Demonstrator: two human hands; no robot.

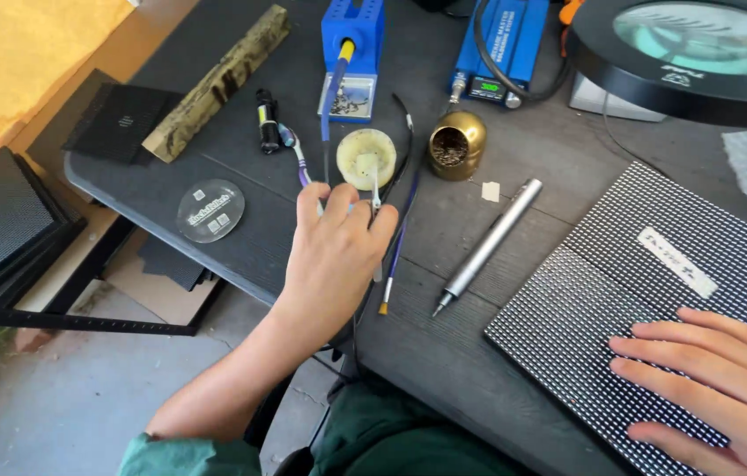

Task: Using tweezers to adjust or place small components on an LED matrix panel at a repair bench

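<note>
Left hand (338,256): fingers curled around a thin white-handled tool, its tip at the round pale dish (366,159); a purple-handled brush (398,247) lies just beside it on the worktop (241,167).
Right hand (717,379): open and flat, fingers spread, pressing on the dotted grid panel (620,291) at the right.
Panel: lies flat near the worktop's front edge, a white label strip (677,262) stuck on top.
Nearby: silver pen-shaped driver (490,242) between hand and panel; brass tip-cleaner pot (456,144); blue iron stand (352,53); blue soldering station (499,48); round magnifier lamp (699,53).
Progress: judging by this, the work looks early: the panel is steadied, the tool is at the dish, and nothing touches the panel besides the hand.
</note>
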